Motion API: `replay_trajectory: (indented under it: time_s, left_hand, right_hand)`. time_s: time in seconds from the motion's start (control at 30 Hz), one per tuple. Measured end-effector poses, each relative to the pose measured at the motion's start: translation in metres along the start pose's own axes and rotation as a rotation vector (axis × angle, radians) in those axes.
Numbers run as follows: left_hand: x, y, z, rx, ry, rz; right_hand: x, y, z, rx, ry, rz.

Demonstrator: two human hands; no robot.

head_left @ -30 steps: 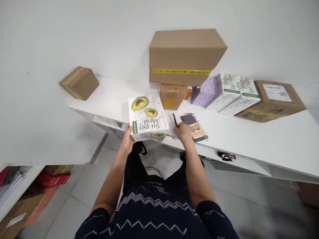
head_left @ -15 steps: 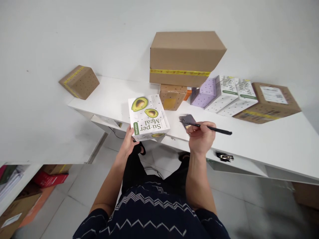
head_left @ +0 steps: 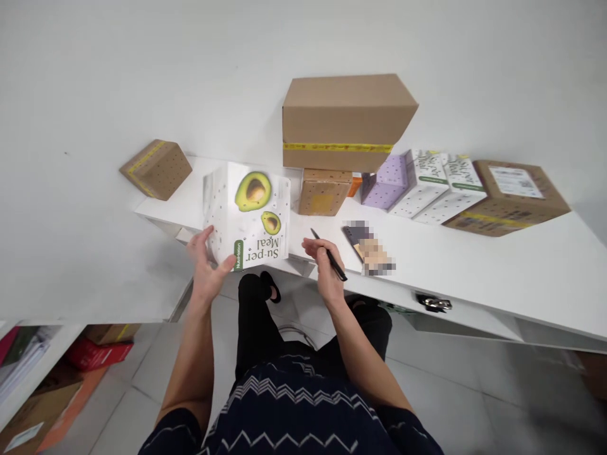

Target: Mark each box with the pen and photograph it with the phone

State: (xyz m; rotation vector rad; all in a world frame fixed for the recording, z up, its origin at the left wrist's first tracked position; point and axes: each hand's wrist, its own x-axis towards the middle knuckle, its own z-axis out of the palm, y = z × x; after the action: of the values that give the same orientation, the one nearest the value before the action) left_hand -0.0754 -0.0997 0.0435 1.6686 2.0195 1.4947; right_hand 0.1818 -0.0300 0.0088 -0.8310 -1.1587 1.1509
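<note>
A white meal box (head_left: 251, 221) printed with avocados and "Su-per Meal" stands tilted over the front of the white desk, one side face turned to the left. My left hand (head_left: 208, 268) holds it at the lower left corner, thumb on the printed face and fingers on the side. Just right of the box, my right hand (head_left: 327, 272) is closed around a black pen (head_left: 336, 264), whose tip points up and left. Beyond that hand lies a phone (head_left: 363, 246), partly blurred out, flat on the desk.
Behind stand a large carton (head_left: 341, 126), a smaller brown box (head_left: 325, 193), a purple box (head_left: 386, 182), two white meal boxes (head_left: 439, 183) and a labelled carton (head_left: 509, 196). Another brown box (head_left: 159, 167) sits at the left end. A metal latch (head_left: 434, 303) juts from the desk's front.
The meal box has shifted left and turned, showing its left side. My left hand moved left with it. My right hand, still with the pen, has come left from the phone towards the box.
</note>
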Motion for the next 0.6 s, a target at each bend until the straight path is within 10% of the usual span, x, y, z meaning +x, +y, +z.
replay_trajectory:
  time_s: [0.13,0.33,0.47,0.6]
  left_hand:
    - [0.010,0.030,-0.010,0.326,-0.142,0.354]
    - [0.025,0.042,0.030,0.443,-0.462,0.632]
    - [0.035,0.041,0.046,0.265,-0.575,0.606]
    - [0.023,0.034,0.049,-0.019,-0.457,0.291]
  right_hand:
    - [0.009,0.004,-0.013,0.021,0.302,-0.052]
    - [0.023,-0.006,-0.045,-0.223,0.450,-0.180]
    - [0.035,-0.010,-0.048,-0.393,0.304,-0.223]
    - [0.046,-0.013,-0.045,-0.430,0.253,-0.163]
